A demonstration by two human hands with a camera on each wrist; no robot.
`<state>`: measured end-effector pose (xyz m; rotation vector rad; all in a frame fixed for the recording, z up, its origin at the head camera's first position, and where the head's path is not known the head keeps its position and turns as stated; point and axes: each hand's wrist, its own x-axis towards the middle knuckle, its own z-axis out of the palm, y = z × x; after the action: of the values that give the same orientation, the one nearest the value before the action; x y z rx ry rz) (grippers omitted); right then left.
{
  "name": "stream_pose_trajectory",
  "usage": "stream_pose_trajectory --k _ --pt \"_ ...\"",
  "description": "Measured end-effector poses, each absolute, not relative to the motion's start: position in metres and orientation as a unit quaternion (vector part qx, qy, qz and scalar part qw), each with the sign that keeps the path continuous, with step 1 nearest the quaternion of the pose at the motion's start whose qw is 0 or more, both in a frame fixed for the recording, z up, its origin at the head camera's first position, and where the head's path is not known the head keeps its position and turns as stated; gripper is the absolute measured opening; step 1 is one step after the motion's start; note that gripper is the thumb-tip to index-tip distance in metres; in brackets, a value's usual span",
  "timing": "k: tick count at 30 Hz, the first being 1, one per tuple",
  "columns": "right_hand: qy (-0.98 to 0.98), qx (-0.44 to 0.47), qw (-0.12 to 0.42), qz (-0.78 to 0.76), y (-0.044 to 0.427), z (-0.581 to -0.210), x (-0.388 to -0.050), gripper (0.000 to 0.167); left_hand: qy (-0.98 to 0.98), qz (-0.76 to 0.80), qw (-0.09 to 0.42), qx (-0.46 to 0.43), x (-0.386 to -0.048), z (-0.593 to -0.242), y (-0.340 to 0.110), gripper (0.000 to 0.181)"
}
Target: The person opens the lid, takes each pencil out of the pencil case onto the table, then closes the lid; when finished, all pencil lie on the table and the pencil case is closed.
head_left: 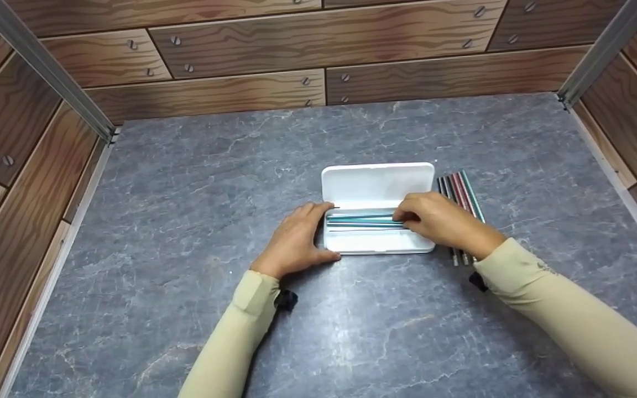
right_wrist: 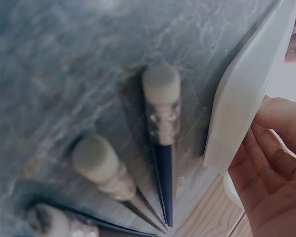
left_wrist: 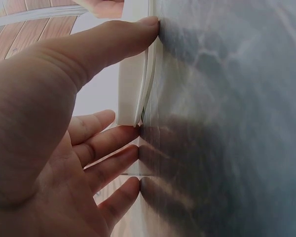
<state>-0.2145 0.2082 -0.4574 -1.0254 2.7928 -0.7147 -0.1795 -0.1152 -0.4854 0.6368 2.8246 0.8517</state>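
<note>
A white pencil case point(head_left: 376, 185) lies with its lid raised, and several teal and dark pencils point(head_left: 358, 222) rest lengthwise in its base. My left hand point(head_left: 295, 240) is spread round the case's left end. In the left wrist view its thumb point(left_wrist: 130, 37) touches the front edge, and its fairly straight fingers reach along the end. My right hand point(head_left: 443, 220) reaches over the right end and pinches a pencil inside; its fingertips are partly hidden. In the right wrist view the case wall point(right_wrist: 241, 94) hides where they meet the pencil.
Right of the case, several dark, red and green pencils point(head_left: 472, 193) lie side by side on the grey marbled table point(head_left: 186, 182), partly under my right hand and forearm. Their white eraser ends point(right_wrist: 161, 85) point toward me. Wood-patterned panels point(head_left: 252, 55) stand round the table.
</note>
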Motion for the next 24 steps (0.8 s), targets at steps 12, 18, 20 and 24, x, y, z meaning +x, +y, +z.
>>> stream_pose_trajectory --k 12,18,20,24 --pt "0.897 -0.362 -0.006 -0.252 0.213 -0.458 -0.211 0.021 0.934 0.281 0.065 0.210 -0.179 -0.485 -0.116 0.105" --pt "0.892 -0.345 -0.005 -0.290 0.223 -0.452 -0.207 0.022 0.935 0.281 0.065 0.209 -0.179 -0.485 -0.116 0.105" --pt "0.887 -0.339 -0.003 -0.314 0.228 -0.449 -0.204 0.023 0.934 0.281 0.065 0.209 -0.179 -0.485 -0.116 0.105" --pt "0.876 -0.326 -0.030 -0.354 0.240 -0.444 -0.196 0.025 0.933 0.284 0.066 0.213 -0.179 -0.485 -0.117 0.104"
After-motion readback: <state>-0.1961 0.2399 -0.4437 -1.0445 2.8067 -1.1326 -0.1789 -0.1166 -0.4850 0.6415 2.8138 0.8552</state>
